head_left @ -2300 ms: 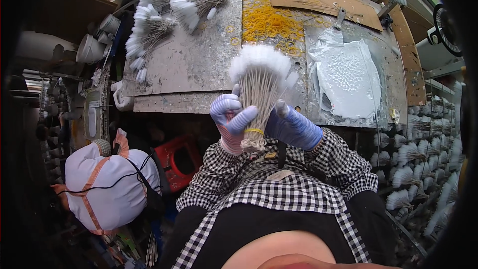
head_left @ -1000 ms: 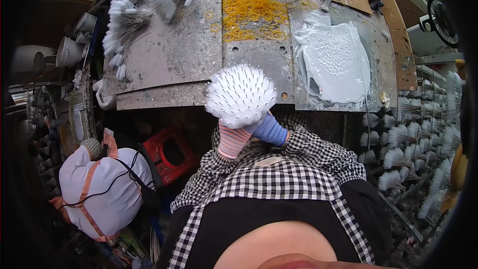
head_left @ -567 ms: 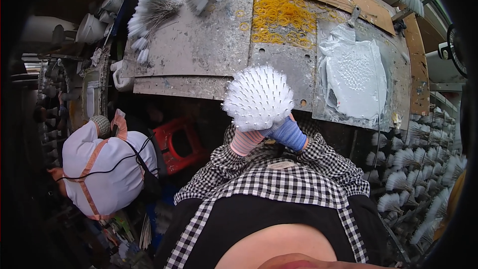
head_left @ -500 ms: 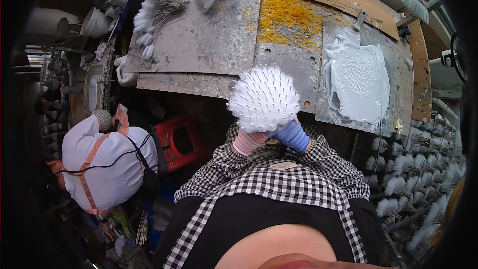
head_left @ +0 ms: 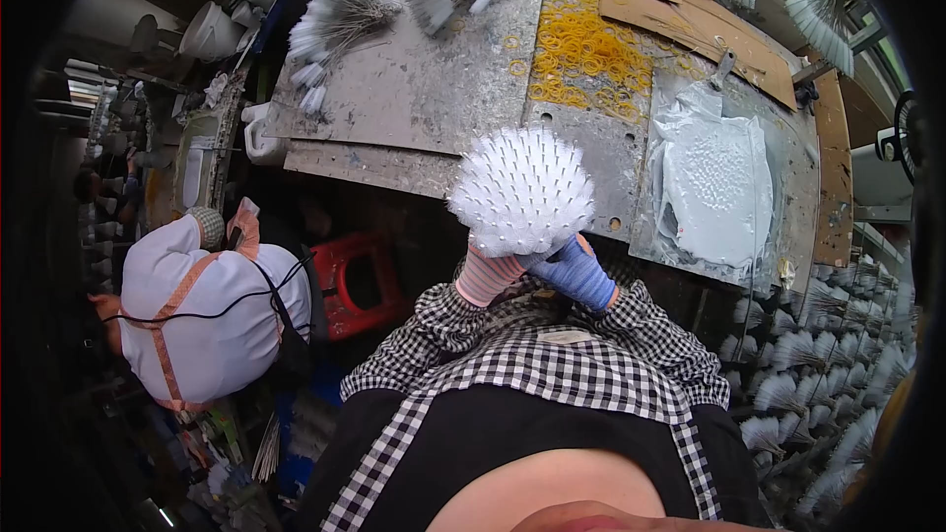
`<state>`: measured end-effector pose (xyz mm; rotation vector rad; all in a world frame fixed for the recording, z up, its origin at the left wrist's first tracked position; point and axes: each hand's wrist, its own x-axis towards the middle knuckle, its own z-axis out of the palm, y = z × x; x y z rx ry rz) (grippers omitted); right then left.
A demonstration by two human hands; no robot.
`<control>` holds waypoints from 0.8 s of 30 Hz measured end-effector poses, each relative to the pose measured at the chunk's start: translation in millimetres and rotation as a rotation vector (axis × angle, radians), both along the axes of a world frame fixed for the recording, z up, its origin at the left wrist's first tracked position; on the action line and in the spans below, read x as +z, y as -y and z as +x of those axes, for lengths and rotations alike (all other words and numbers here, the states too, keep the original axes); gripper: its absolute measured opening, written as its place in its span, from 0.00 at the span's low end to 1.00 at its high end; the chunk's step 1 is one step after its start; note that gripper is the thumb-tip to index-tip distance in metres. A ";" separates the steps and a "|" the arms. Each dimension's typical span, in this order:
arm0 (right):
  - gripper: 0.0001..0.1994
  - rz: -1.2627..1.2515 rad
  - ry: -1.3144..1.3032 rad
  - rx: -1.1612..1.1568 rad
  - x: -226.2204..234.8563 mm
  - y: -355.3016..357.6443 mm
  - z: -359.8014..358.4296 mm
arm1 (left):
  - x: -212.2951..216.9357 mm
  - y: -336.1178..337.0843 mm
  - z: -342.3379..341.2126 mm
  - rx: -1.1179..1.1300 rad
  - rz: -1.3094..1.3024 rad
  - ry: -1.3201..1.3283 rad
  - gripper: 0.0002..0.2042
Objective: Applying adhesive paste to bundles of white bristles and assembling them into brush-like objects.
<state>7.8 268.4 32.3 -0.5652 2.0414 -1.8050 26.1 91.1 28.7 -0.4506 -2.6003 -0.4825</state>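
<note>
You are holding a fanned bundle of white-tipped sticks upright in front of your chest.

The bundle point(head_left: 520, 192) spreads into a dome, tips up, just above the near edge of the workbench point(head_left: 414, 99). Your left hand point(head_left: 490, 274) and right hand point(head_left: 572, 271) are both clamped round its base, touching each other. This looks like the shaping step, evening out the fan. Your next move likely calls for a firm grip at the base. Yellow rubber bands point(head_left: 586, 49) lie on the bench beyond, beside a tray of white paste point(head_left: 714, 177).
</note>
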 end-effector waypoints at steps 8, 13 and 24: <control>0.23 0.028 -0.115 -0.051 42.6 0.1 -19.9 | 74.4 10.1 -28.4 -0.293 1.349 0.684 0.34; 0.21 0.369 -0.349 -0.109 130.8 -4.5 -110.3 | 133.2 30.6 -52.3 -0.205 0.421 0.344 0.23; 0.36 0.485 -0.778 0.352 259.2 71.5 -274.6 | 173.5 127.2 -205.2 -0.181 0.742 0.364 0.32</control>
